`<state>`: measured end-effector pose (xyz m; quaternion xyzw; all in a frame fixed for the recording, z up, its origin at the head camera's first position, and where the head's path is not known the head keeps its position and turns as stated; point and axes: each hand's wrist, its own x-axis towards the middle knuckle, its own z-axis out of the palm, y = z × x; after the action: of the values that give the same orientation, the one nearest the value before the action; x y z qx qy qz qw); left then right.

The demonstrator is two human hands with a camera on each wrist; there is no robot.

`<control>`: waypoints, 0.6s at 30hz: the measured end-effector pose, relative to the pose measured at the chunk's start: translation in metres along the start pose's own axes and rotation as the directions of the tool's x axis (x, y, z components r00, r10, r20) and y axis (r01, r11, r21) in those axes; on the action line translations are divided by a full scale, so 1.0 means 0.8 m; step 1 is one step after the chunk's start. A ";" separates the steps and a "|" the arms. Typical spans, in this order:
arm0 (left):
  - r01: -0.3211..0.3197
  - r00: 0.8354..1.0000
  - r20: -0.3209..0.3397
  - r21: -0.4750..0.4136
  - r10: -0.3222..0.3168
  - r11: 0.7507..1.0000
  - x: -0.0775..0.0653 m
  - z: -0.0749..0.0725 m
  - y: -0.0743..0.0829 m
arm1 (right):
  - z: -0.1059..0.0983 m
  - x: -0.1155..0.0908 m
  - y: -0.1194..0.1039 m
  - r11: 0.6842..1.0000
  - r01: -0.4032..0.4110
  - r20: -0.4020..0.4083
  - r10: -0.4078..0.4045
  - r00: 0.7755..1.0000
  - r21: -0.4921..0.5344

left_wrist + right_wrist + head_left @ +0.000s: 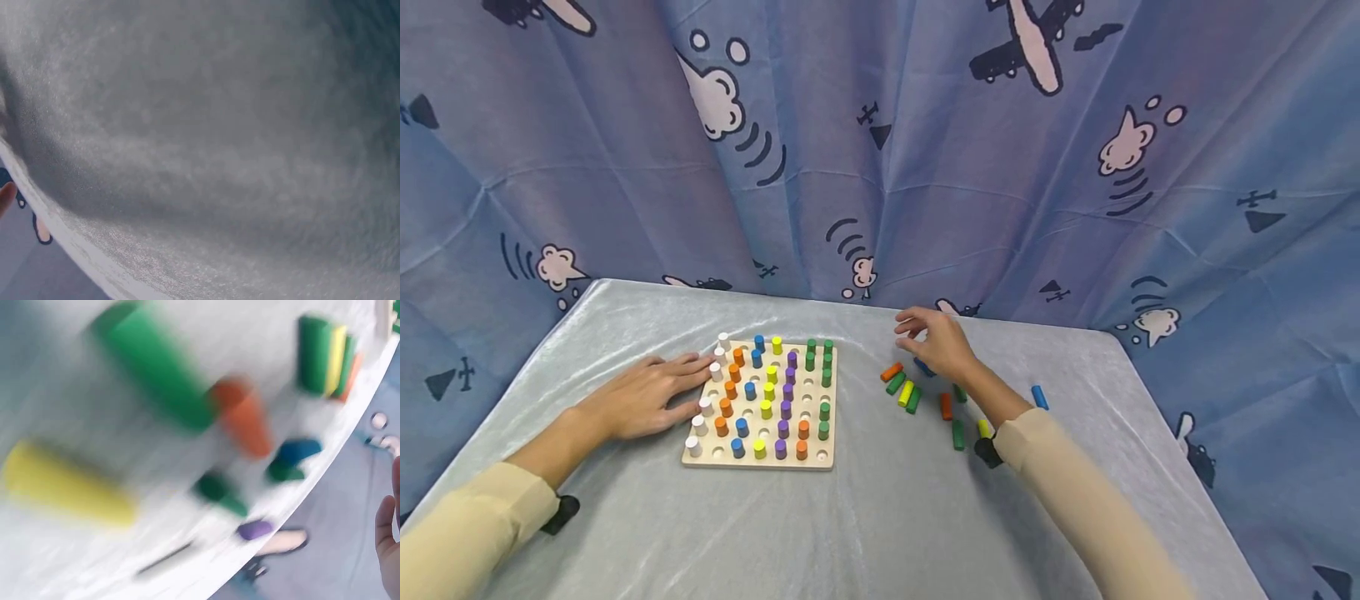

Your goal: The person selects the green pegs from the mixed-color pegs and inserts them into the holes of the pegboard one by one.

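A square wooden pegboard (718,462) stands left of centre in the head view, with columns of white, orange, blue, yellow, purple and green pegs upright in its holes. My left hand (643,396) rests at its left side, fingers extended toward the white pegs (715,372). Above the loose pegs hovers my right hand (942,340), its fingers loosely bent and nothing visible between them. Below it lie a blue peg (924,367) and a row with a yellow peg (906,392). In the right wrist view, its fingers (384,528) show at the right edge, apart from the pegs.
More loose pegs lie near my right forearm, among them an orange peg (946,407), a green peg (958,435) and a blue peg (1039,397). A purple peg (255,529) shows in the right wrist view. A blue patterned curtain (880,233) hangs behind the cloth-covered table (880,517).
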<state>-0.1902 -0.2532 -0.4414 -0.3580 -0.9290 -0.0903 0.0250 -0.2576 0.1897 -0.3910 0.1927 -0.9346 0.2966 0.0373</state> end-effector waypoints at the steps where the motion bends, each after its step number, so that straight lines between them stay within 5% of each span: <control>1: 0.000 1.000 0.002 0.000 0.000 1.000 0.000 0.000 0.000 | -0.005 -0.004 0.009 1.000 -0.008 -0.004 0.008 1.000 -0.010; 10: -0.001 1.000 0.006 -0.003 0.001 1.000 0.000 0.003 0.000 | -0.035 -0.042 0.064 0.996 -0.082 -0.019 0.082 0.996 -0.030; 18: -0.001 1.000 0.000 0.004 0.001 1.000 0.000 0.001 0.000 | -0.046 -0.064 0.088 0.991 -0.127 0.049 0.129 0.990 -0.032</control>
<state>-0.1900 -0.2530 -0.4425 -0.3586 -0.9289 -0.0885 0.0259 -0.2388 0.2809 -0.4085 0.1393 -0.9499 0.2798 -0.0031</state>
